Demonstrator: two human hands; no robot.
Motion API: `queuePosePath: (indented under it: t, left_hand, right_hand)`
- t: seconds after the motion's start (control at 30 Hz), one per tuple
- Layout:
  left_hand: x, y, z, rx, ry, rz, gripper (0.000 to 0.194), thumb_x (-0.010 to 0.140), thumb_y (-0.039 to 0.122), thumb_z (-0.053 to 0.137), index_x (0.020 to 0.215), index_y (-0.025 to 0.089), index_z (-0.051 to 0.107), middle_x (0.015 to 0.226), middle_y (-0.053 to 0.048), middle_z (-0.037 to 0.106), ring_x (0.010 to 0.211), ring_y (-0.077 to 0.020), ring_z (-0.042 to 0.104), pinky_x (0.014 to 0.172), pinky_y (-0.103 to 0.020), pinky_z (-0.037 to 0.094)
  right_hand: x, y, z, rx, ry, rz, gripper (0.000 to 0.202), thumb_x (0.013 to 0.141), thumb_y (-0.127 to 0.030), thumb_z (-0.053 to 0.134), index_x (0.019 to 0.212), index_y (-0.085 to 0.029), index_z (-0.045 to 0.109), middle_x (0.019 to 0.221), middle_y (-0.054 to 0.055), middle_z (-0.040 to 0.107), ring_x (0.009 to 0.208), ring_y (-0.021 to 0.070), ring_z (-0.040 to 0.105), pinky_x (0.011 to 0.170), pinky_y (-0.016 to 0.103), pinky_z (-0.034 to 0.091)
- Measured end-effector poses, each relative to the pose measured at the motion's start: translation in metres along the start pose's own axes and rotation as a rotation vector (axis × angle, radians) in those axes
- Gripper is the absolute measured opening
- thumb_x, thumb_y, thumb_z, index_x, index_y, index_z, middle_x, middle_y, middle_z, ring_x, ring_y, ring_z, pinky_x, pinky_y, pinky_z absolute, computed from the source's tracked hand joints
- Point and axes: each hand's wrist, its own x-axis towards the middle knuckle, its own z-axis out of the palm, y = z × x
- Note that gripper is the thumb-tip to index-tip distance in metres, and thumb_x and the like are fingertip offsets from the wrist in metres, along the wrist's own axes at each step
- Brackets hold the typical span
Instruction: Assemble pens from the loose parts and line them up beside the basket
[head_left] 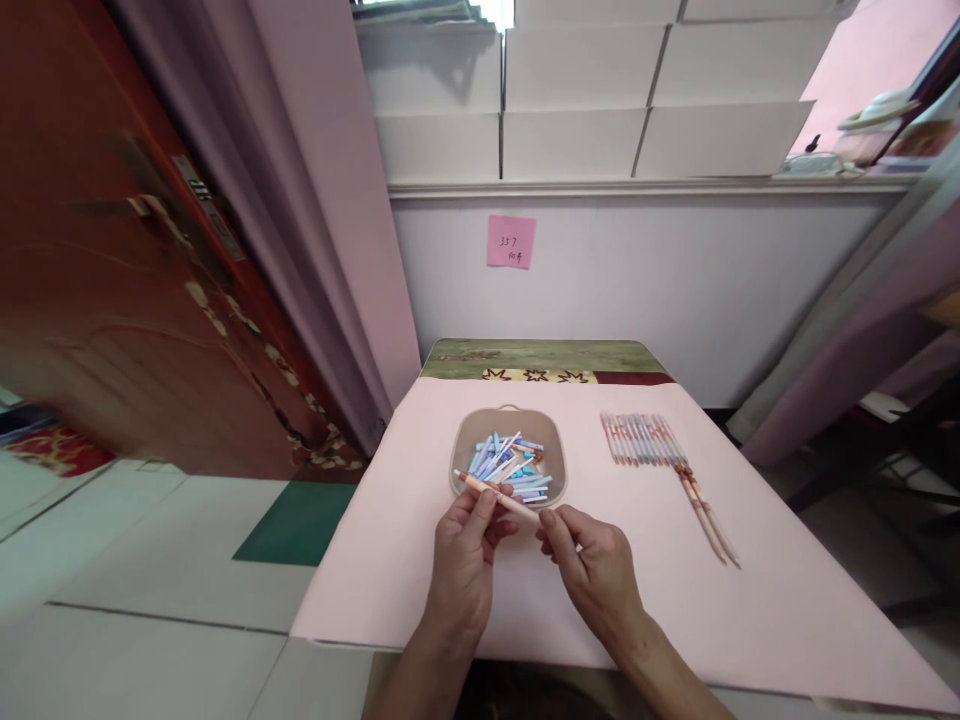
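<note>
A white pen [517, 508] with an orange-brown end is held between both hands, over the near edge of a beige basket [558, 440]. My left hand [466, 545] pinches its middle, and my right hand [589, 555] closes round its lower right end. Inside the basket lie several blue, white and purple pen parts [495, 455], partly behind the held pen. To the right, several pens [641, 440] lie side by side in a row. Just below that row, two cream pens [705, 515] lie slantwise, close together.
The table [405, 490] has a pink cover, with a green patterned strip [540, 355] at its far edge. A pink note [511, 242] is stuck on the wall behind. A red-brown door [112, 300] and a purple curtain [300, 200] stand on the left.
</note>
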Motion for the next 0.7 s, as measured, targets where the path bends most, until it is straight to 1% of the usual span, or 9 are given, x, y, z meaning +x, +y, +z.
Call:
queuePosePath:
  t: [0.1, 0.17, 0.27, 0.33, 0.4, 0.47, 0.53, 0.6, 0.7]
  left_hand:
    - [0.0, -0.001, 0.0, 0.014, -0.004, 0.0, 0.023, 0.069, 0.026, 0.077, 0.084, 0.01, 0.071, 0.083, -0.007, 0.07, 0.066, -0.0102, 0.061, 0.057, -0.018, 0.052]
    - [-0.001, -0.001, 0.0, 0.026, -0.007, 0.003, 0.024, 0.069, 0.027, 0.077, 0.086, 0.01, 0.071, 0.086, -0.008, 0.07, 0.067, -0.0099, 0.061, 0.057, -0.019, 0.051]
    - [-0.002, -0.001, 0.002, 0.006, -0.015, -0.013, 0.027, 0.07, 0.029, 0.076, 0.09, 0.011, 0.071, 0.093, -0.009, 0.07, 0.074, -0.0124, 0.063, 0.059, -0.02, 0.051]
    - [-0.003, -0.003, 0.002, -0.019, -0.017, -0.048, 0.027, 0.069, 0.03, 0.077, 0.088, 0.012, 0.071, 0.092, -0.009, 0.07, 0.079, -0.0149, 0.064, 0.059, -0.021, 0.051]
    - [-0.002, -0.005, 0.001, -0.024, -0.007, -0.076, 0.024, 0.068, 0.029, 0.078, 0.084, 0.013, 0.071, 0.09, -0.008, 0.07, 0.079, -0.0155, 0.064, 0.058, -0.021, 0.05]
    - [-0.001, -0.008, -0.002, -0.014, -0.004, -0.072, 0.021, 0.068, 0.027, 0.078, 0.083, 0.013, 0.072, 0.091, -0.008, 0.071, 0.079, -0.0148, 0.064, 0.06, -0.021, 0.05]
    - [0.001, -0.009, -0.004, 0.002, -0.015, -0.047, 0.02, 0.069, 0.026, 0.077, 0.084, 0.013, 0.073, 0.091, -0.008, 0.071, 0.079, -0.0136, 0.063, 0.065, -0.021, 0.05]
    - [0.002, -0.01, -0.005, 0.019, -0.035, -0.024, 0.02, 0.069, 0.026, 0.077, 0.084, 0.013, 0.073, 0.091, -0.008, 0.072, 0.08, -0.0132, 0.062, 0.071, -0.022, 0.05]
    - [0.003, -0.01, -0.006, 0.06, -0.058, 0.0, 0.018, 0.07, 0.026, 0.076, 0.083, 0.013, 0.074, 0.091, -0.008, 0.072, 0.079, -0.0128, 0.061, 0.074, -0.023, 0.049]
  right_hand:
    - [0.0, 0.0, 0.002, 0.02, 0.031, -0.038, 0.021, 0.088, -0.039, 0.056, 0.092, -0.02, 0.065, 0.07, 0.0, 0.068, 0.056, 0.0117, 0.059, 0.055, 0.019, 0.042]
    - [0.0, 0.001, 0.004, 0.035, 0.062, -0.067, 0.02, 0.086, -0.037, 0.06, 0.096, -0.02, 0.064, 0.074, 0.0, 0.069, 0.059, 0.0118, 0.059, 0.057, 0.019, 0.044]
    - [-0.001, 0.002, 0.006, 0.017, 0.126, -0.111, 0.015, 0.088, -0.032, 0.057, 0.089, -0.02, 0.065, 0.071, 0.001, 0.067, 0.06, 0.0124, 0.059, 0.059, 0.021, 0.044]
    - [-0.002, 0.004, 0.006, -0.016, 0.17, -0.147, 0.013, 0.088, -0.03, 0.058, 0.089, -0.019, 0.065, 0.07, 0.001, 0.066, 0.06, 0.0131, 0.059, 0.06, 0.022, 0.044]
    - [-0.002, 0.004, 0.006, -0.047, 0.185, -0.194, 0.012, 0.088, -0.028, 0.059, 0.09, -0.019, 0.065, 0.072, 0.002, 0.067, 0.062, 0.0135, 0.059, 0.062, 0.022, 0.045]
    - [-0.003, 0.004, 0.006, -0.067, 0.186, -0.226, 0.011, 0.088, -0.027, 0.059, 0.09, -0.019, 0.065, 0.074, 0.002, 0.068, 0.063, 0.0136, 0.06, 0.064, 0.023, 0.045]
    - [-0.004, 0.004, 0.005, -0.075, 0.178, -0.221, 0.012, 0.088, -0.029, 0.058, 0.091, -0.019, 0.066, 0.076, 0.003, 0.069, 0.063, 0.0135, 0.061, 0.063, 0.022, 0.044]
    - [-0.005, 0.004, 0.005, -0.076, 0.151, -0.183, 0.015, 0.09, -0.031, 0.056, 0.089, -0.019, 0.066, 0.074, 0.002, 0.069, 0.061, 0.0131, 0.061, 0.06, 0.021, 0.043]
    - [-0.005, 0.004, 0.005, -0.089, 0.077, -0.107, 0.026, 0.093, -0.033, 0.048, 0.079, -0.02, 0.065, 0.062, -0.001, 0.065, 0.053, 0.0112, 0.059, 0.054, 0.019, 0.039]
